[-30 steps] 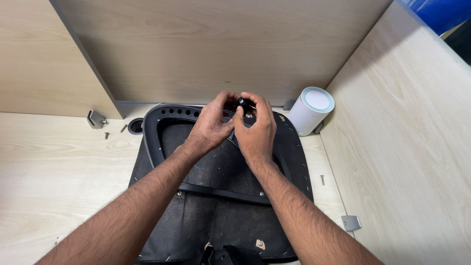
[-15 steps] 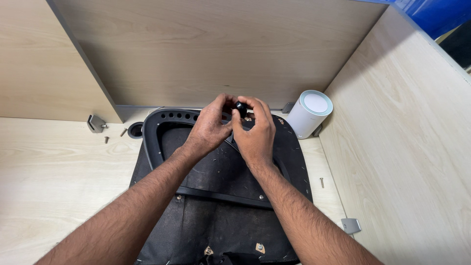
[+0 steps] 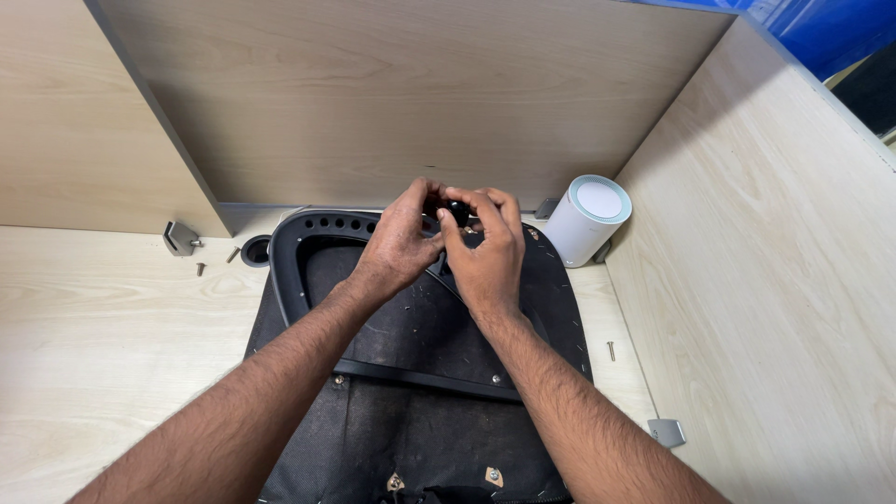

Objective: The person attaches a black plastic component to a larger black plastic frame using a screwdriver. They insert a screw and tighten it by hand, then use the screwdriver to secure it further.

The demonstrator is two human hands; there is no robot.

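A small black part (image 3: 456, 211), too hidden to be told exactly, is pinched between the fingertips of both hands above the far edge of a large black plastic seat shell with a perforated rim (image 3: 308, 245), which is laid on the pale wood-grain table (image 3: 103, 327). The left hand (image 3: 399, 245) is curled closed around the part from the left, and the right hand (image 3: 485, 254) is closed on it from the right, the two touching. A white cylindrical device with a teal-ringed top (image 3: 586, 220) is seen just beside the shell's right corner. Loose screws (image 3: 200, 269) and a small metal bracket (image 3: 179, 237) are seen near the shell's left.
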